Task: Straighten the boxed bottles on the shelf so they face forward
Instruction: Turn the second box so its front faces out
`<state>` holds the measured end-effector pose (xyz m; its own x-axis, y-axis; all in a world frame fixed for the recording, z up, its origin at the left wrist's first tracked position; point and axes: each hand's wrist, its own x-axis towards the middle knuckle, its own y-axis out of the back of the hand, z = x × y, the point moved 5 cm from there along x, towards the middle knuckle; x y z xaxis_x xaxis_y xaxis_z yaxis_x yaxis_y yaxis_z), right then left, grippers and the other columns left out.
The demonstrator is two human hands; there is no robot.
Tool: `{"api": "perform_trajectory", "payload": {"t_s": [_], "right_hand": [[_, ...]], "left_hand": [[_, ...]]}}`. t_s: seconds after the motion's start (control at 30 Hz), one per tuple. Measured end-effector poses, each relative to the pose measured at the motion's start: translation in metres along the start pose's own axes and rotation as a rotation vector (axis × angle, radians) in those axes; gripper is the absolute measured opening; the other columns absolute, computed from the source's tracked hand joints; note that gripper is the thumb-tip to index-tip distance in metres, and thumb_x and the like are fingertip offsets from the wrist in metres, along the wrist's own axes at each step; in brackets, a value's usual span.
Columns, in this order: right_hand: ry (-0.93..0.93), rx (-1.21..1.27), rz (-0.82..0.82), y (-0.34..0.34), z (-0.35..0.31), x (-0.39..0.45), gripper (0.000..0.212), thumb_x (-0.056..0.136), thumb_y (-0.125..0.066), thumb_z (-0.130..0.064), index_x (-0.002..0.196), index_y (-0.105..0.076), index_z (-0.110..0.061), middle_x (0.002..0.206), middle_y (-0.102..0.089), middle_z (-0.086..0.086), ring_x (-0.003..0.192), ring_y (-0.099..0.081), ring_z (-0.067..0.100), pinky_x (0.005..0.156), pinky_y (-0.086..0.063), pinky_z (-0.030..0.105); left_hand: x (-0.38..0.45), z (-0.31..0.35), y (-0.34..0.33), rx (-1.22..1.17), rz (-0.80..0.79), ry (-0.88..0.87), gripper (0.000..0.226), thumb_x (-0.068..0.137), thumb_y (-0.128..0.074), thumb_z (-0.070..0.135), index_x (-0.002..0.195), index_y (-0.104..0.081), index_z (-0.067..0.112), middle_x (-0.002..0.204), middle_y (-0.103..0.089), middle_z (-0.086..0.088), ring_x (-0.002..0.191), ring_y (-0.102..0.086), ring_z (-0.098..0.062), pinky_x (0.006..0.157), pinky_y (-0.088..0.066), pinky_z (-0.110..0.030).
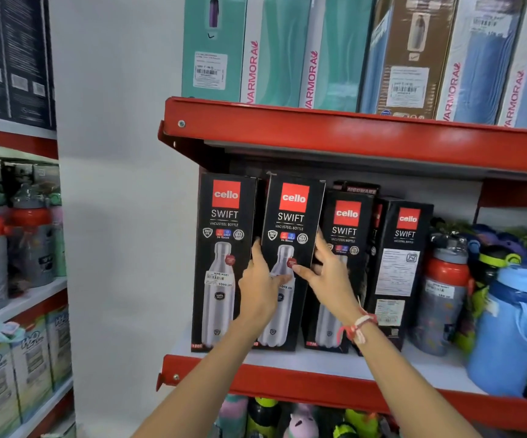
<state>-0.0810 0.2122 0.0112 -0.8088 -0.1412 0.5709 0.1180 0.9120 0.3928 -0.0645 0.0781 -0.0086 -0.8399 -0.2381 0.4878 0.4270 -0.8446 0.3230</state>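
1. Four black boxed bottles are standing in a row on the red-edged shelf (287,379) in the middle of the frame.
2. The left hand (260,284) is gripping the left edge of the second box (290,216), its fingers wrapping behind that edge and the thumb lying on the front.
3. The right hand (327,273) is clasping the same box's right edge, thumb across the front, fingers slipping between it and the third box (346,222).
4. The second box is leaning slightly, front panel facing outward, just beside the first box (224,216).
5. The fourth box (404,248), right of centre, is sitting turned, showing a label side.
6. Loose bottles (445,289) are crowding the shelf's right end.
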Motion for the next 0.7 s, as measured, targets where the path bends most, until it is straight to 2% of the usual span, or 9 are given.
{"api": "perform_trajectory", "payload": {"t_s": [0.13,0.27,0.33,0.4,0.5,0.57,0.6,0.67,0.7], "right_hand": [[-0.006,-0.098,0.074,-0.003,0.009,-0.002,0.094,0.086,-0.07,-0.014,0.149,-0.008,-0.045,0.125,-0.066,-0.001,0.101,-0.068,0.032,0.088,-0.057,0.046],[-0.045,-0.193,0.163,0.002,0.003,-0.007,0.085,0.084,-0.072,-0.017,0.15,-0.021,-0.033,0.116,-0.069,0.018,0.09,-0.072,0.028,0.081,-0.057,0.037],[-0.06,-0.184,0.177,0.01,-0.002,-0.015,0.072,0.084,-0.072,-0.017,0.146,-0.035,-0.026,0.12,-0.068,0.011,0.089,-0.071,0.017,0.088,-0.056,0.034],[-0.062,-0.157,0.226,0.022,0.0,-0.024,0.05,0.086,-0.07,-0.017,0.134,-0.055,-0.021,0.113,-0.072,0.006,0.085,-0.069,0.01,0.091,-0.056,0.036],[-0.054,-0.231,0.46,0.054,0.013,-0.042,0.027,0.089,-0.065,-0.016,0.115,-0.069,-0.015,0.103,-0.075,0.004,0.09,-0.07,0.017,0.086,-0.057,0.035],[-0.085,-0.31,0.6,0.075,0.023,-0.051,0.037,0.087,-0.067,-0.015,0.123,-0.061,-0.01,0.116,-0.067,0.01,0.105,-0.063,0.028,0.091,-0.052,0.042],[-0.146,-0.364,0.634,0.082,0.029,-0.053,0.05,0.084,-0.07,-0.017,0.13,-0.052,-0.009,0.125,-0.059,0.015,0.113,-0.055,0.034,0.094,-0.049,0.045],[-0.324,-0.477,0.636,0.094,0.042,-0.05,0.085,0.075,-0.079,-0.028,0.142,-0.032,-0.008,0.138,-0.04,0.022,0.122,-0.04,0.042,0.091,-0.045,0.051],[-0.404,-0.502,0.611,0.098,0.048,-0.047,0.1,0.07,-0.082,-0.033,0.147,-0.022,-0.01,0.142,-0.034,0.024,0.124,-0.036,0.044,0.09,-0.045,0.052]], "left_hand": [[0.001,-0.003,-0.011,0.022,0.012,0.044,0.082,0.084,-0.066,0.007,0.147,-0.014,0.013,0.138,-0.049,-0.017,0.12,-0.054,-0.03,0.094,-0.047,-0.037],[-0.003,-0.004,-0.014,0.01,0.036,0.048,0.09,0.086,-0.064,0.007,0.149,0.0,0.019,0.142,-0.04,-0.021,0.121,-0.052,-0.035,0.094,-0.05,-0.05],[-0.009,0.0,-0.015,0.09,0.041,-0.002,0.09,0.088,-0.056,0.001,0.149,0.008,0.017,0.148,-0.03,-0.021,0.126,-0.047,-0.035,0.097,-0.048,-0.049],[-0.021,0.007,-0.017,0.254,0.068,-0.102,0.088,0.087,-0.047,-0.011,0.148,0.012,0.012,0.156,-0.012,-0.023,0.137,-0.03,-0.037,0.104,-0.041,-0.048],[-0.043,0.019,-0.026,0.306,0.138,-0.34,0.072,0.091,-0.035,-0.005,0.149,-0.002,0.02,0.159,0.005,-0.017,0.146,-0.008,-0.04,0.113,-0.028,-0.054],[-0.051,0.022,-0.038,0.302,0.135,-0.404,0.064,0.092,-0.038,-0.001,0.147,-0.016,0.022,0.16,-0.005,-0.013,0.146,-0.01,-0.034,0.117,-0.023,-0.049],[-0.054,0.026,-0.046,0.337,0.123,-0.459,0.068,0.086,-0.047,-0.008,0.145,-0.025,0.018,0.159,-0.013,-0.015,0.146,-0.014,-0.031,0.117,-0.026,-0.044],[-0.057,0.032,-0.066,0.388,0.058,-0.535,0.068,0.075,-0.059,-0.016,0.135,-0.042,0.011,0.152,-0.031,-0.017,0.14,-0.029,-0.03,0.107,-0.039,-0.038],[-0.057,0.034,-0.074,0.366,0.002,-0.51,0.059,0.078,-0.059,-0.013,0.131,-0.047,0.009,0.147,-0.039,-0.015,0.135,-0.037,-0.029,0.104,-0.045,-0.039]]}}
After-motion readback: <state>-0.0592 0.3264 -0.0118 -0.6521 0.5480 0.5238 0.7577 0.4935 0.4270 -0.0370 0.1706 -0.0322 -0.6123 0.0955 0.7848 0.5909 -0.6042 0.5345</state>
